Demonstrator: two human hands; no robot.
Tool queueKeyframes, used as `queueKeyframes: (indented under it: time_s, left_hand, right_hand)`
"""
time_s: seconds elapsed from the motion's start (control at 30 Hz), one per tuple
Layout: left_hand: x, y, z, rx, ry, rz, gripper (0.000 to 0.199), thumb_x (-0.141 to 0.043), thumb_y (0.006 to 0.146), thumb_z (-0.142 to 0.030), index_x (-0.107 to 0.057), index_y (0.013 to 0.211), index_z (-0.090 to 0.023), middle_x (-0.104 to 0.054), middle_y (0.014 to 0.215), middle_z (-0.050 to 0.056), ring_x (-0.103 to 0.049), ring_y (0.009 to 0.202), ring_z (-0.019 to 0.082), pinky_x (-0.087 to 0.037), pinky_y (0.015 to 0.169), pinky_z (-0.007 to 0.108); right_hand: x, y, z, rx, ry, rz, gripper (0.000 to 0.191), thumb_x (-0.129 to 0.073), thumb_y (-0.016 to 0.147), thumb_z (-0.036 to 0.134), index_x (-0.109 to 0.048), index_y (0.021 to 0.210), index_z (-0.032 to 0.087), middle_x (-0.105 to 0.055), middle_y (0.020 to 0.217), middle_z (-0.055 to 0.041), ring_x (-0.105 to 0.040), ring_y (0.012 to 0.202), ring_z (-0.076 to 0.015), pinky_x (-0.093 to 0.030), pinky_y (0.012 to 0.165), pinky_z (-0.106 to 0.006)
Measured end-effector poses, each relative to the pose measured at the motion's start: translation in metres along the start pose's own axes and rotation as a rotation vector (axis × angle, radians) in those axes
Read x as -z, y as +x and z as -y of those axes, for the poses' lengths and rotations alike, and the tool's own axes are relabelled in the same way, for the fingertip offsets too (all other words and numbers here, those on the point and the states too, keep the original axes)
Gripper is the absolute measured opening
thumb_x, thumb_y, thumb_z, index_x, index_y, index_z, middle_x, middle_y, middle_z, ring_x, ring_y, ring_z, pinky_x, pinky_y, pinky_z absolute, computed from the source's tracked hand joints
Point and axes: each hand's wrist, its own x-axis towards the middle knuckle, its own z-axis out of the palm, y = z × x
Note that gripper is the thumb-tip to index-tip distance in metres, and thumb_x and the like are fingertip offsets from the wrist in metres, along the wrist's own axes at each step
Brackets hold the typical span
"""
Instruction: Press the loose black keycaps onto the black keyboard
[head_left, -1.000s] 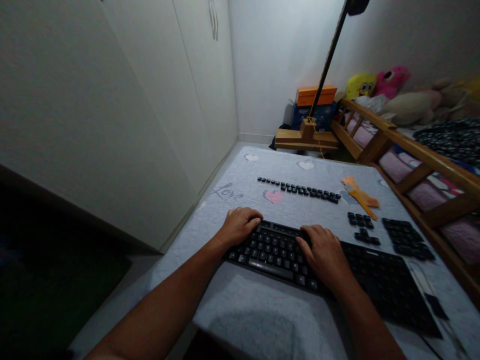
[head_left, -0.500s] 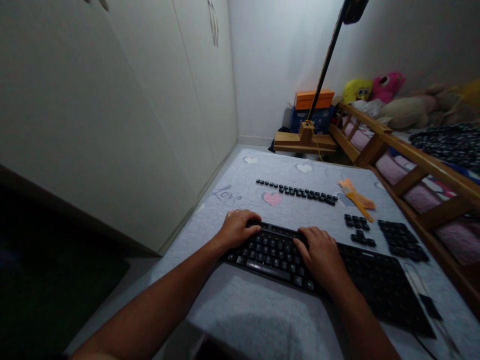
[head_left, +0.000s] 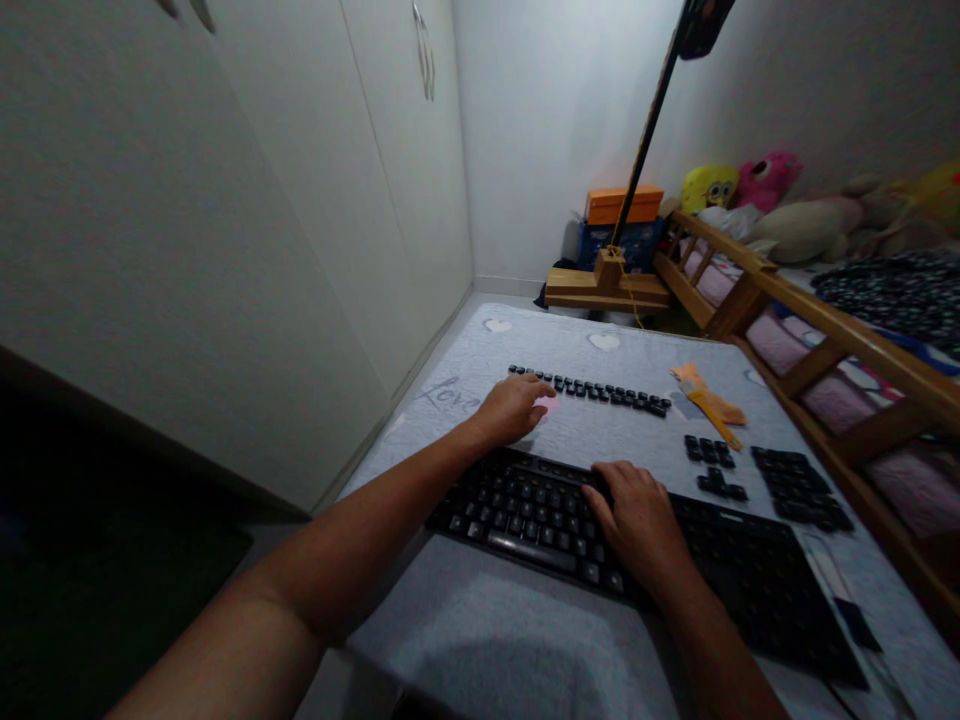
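Note:
A black keyboard lies across the cloth-covered table. Its left part has keycaps on; the right part looks bare of them. My left hand is beyond the keyboard with fingers apart, close to the row of loose black keycaps, and nothing shows in it. My right hand rests on the middle of the keyboard, thumb and fingers spread over its back edge. Right of that row, small groups of keycaps and a larger block of keycaps sit behind the keyboard's right part.
A yellow-handled brush lies on an orange cloth at the back right. A slim white and black object lies by the keyboard's right end. Beyond are a wooden bed rail, a pole on a wooden base and white cabinets.
My left hand has left the keyboard's back left edge and moved forward to the loose keycap row. My right hand stays on the keyboard. The view has shifted slightly.

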Motion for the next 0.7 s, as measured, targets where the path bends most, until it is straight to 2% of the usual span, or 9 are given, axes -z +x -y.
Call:
queueKeyframes:
  time_s: [0.13, 0.3, 0.47, 0.7]
  left_hand:
    - [-0.018, 0.039, 0.007, -0.019, 0.089, -0.001, 0.031, -0.057, 0.085, -0.021, -0.067, 0.114, -0.023, -0.065, 0.111, 0.007, -0.059, 0.104, 0.021, -0.046, 0.093, 0.033]
    - [-0.033, 0.066, 0.017, -0.001, 0.203, 0.014, 0.033, -0.052, 0.086, -0.020, -0.068, 0.115, -0.027, -0.064, 0.108, 0.006, -0.059, 0.102, 0.022, -0.046, 0.086, 0.032]
    - [-0.042, 0.077, 0.022, -0.014, 0.252, 0.043, 0.032, -0.051, 0.087, -0.023, -0.070, 0.112, -0.027, -0.064, 0.106, 0.008, -0.058, 0.101, 0.024, -0.045, 0.083, 0.033]
    - [-0.046, 0.078, 0.024, 0.019, 0.257, 0.052, 0.030, -0.051, 0.087, -0.026, -0.071, 0.110, -0.025, -0.064, 0.106, 0.009, -0.056, 0.105, 0.024, -0.045, 0.085, 0.033]
  right_hand:
    - [0.001, 0.000, 0.001, 0.000, -0.002, -0.005, 0.025, -0.049, 0.093, 0.034, -0.061, 0.110, 0.020, -0.064, 0.103, -0.0085, -0.056, 0.097, -0.0248, -0.040, 0.086, -0.037]
    - [0.001, -0.001, 0.001, 0.007, -0.009, -0.024, 0.025, -0.049, 0.093, 0.034, -0.061, 0.109, 0.020, -0.065, 0.103, -0.0087, -0.056, 0.095, -0.0246, -0.040, 0.086, -0.038]
    - [0.003, -0.001, 0.003, -0.003, -0.002, -0.016, 0.023, -0.049, 0.093, 0.033, -0.062, 0.108, 0.021, -0.064, 0.102, -0.0086, -0.056, 0.096, -0.0247, -0.039, 0.086, -0.037]
    - [0.003, -0.001, 0.004, -0.004, -0.015, -0.015, 0.025, -0.050, 0.092, 0.033, -0.062, 0.110, 0.020, -0.064, 0.103, -0.0089, -0.056, 0.096, -0.0250, -0.040, 0.086, -0.037]
